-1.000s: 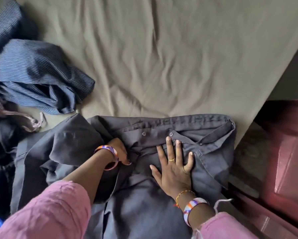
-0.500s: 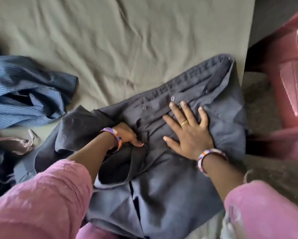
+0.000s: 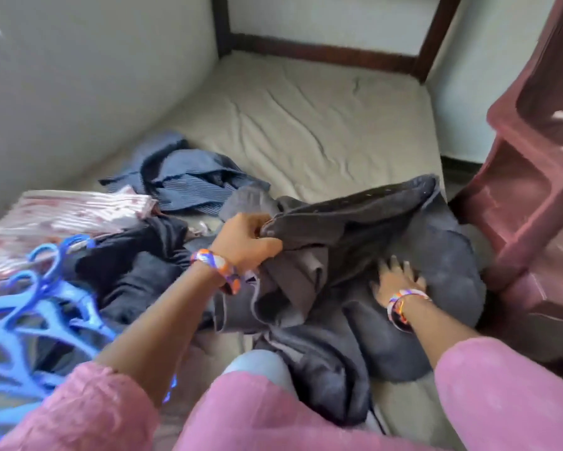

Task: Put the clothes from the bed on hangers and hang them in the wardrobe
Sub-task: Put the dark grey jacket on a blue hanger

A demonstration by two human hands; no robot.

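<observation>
Grey trousers [image 3: 387, 229] lie crumpled across the near right part of the bed [image 3: 306, 125], their waistband raised in a ridge that runs from the middle toward the bed's right edge. The left hand [image 3: 246, 240] has its grip clamped on the waistband's left end, fingers curled round the cloth and lifting it off the sheet. The right hand [image 3: 399, 276] lies lower and to the right, fingers spread and pressing flat on the seat of the trousers, so its grip is apart and holds nothing. Between the two hands the cloth sags in loose folds, and one leg trails down toward the person's knee [image 3: 257, 364] at the near edge.

Left of the trousers, touching them, is a heap of dark clothes [image 3: 137, 271]. Behind that heap a blue striped shirt [image 3: 189, 180] lies bunched on the sheet, and beside it to the left a pink-and-white striped cloth [image 3: 72, 216] is spread flat. Blue hangers [image 3: 29, 314] are piled at the near left, partly on the dark heap; they are blurred, so how many there are cannot be told. Both wrists carry beaded bangles, and pink sleeves cover the forearms' near ends.

A dark red plastic stool [image 3: 527, 190] stands just beside the bed's right edge, close to the trousers' right end. The far half of the bed shows only wrinkled sheet up to the dark wooden frame [image 3: 322, 53] at the wall.
</observation>
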